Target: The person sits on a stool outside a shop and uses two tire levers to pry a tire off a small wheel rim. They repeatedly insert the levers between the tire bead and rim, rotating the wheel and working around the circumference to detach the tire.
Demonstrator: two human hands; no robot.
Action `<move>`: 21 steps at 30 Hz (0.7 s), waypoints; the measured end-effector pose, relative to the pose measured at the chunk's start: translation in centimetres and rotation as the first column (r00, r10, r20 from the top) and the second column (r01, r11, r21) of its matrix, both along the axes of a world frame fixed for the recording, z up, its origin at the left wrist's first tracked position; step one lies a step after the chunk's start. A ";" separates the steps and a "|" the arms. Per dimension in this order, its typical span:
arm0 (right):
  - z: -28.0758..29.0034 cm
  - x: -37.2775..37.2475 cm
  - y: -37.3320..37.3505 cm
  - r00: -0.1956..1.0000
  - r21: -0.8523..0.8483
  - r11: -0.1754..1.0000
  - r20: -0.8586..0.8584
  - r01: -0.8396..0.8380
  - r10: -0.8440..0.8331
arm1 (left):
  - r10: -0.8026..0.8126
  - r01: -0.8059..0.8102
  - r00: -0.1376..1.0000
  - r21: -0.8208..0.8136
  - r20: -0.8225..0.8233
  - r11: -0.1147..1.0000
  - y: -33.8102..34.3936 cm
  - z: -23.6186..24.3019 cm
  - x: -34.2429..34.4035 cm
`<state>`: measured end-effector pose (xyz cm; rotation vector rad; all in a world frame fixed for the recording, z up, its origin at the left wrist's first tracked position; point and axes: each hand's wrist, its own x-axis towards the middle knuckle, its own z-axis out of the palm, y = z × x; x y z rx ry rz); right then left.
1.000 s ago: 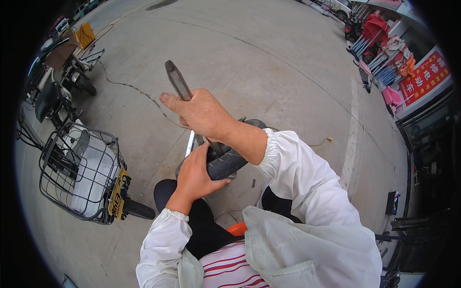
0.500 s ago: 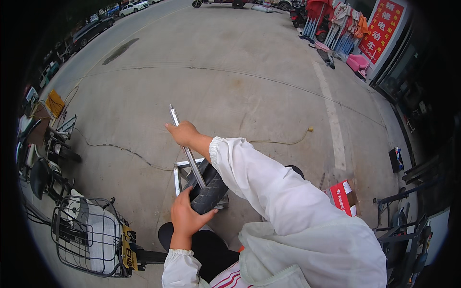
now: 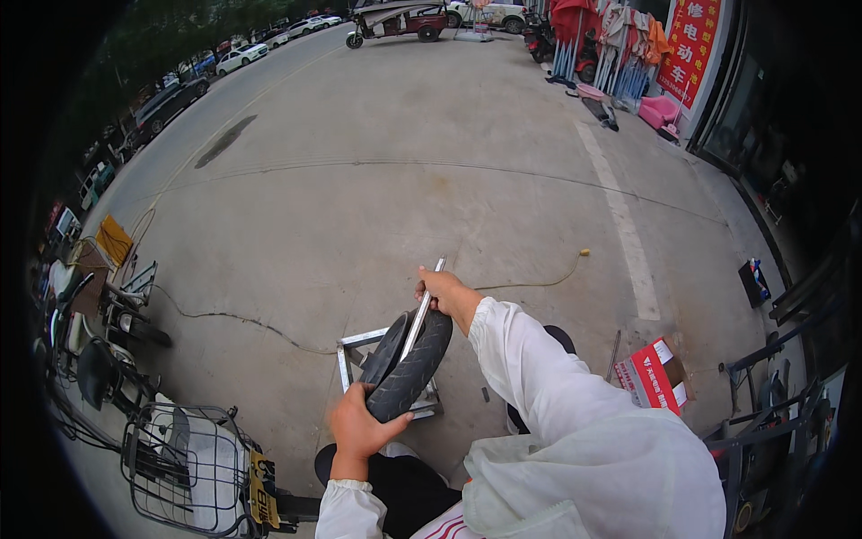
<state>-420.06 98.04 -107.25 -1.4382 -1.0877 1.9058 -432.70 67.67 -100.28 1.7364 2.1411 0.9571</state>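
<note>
A black tyre (image 3: 418, 377) on a dark wheel stands tilted over a square metal frame (image 3: 361, 339) in front of my knees. My right hand (image 3: 440, 289) is closed around the upper part of a silver tyre lever (image 3: 418, 331). The lever's lower end goes in between the tyre and the wheel, where its tip is hidden. My left hand (image 3: 357, 428) grips the tyre's near edge, its thumb on the tread and its fingers on the wheel side.
An open red-and-white cardboard box (image 3: 653, 377) sits on the ground at the right. A bike with a wire basket (image 3: 184, 467) stands at the near left. Cables cross the concrete (image 3: 296, 234). A red cargo tricycle (image 3: 400, 22) is parked far off.
My right hand has swung the lever's top to the right and toward me, lowering it over the tyre. My left hand keeps its hold at the near edge. The view has shifted.
</note>
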 end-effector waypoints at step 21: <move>1.4 19.9 -1.6 0.645 -0.331 0.840 -0.539 0.429 -0.542 | 0.049 -0.056 0.977 0.030 0.206 0.998 0.1 0.1 -0.5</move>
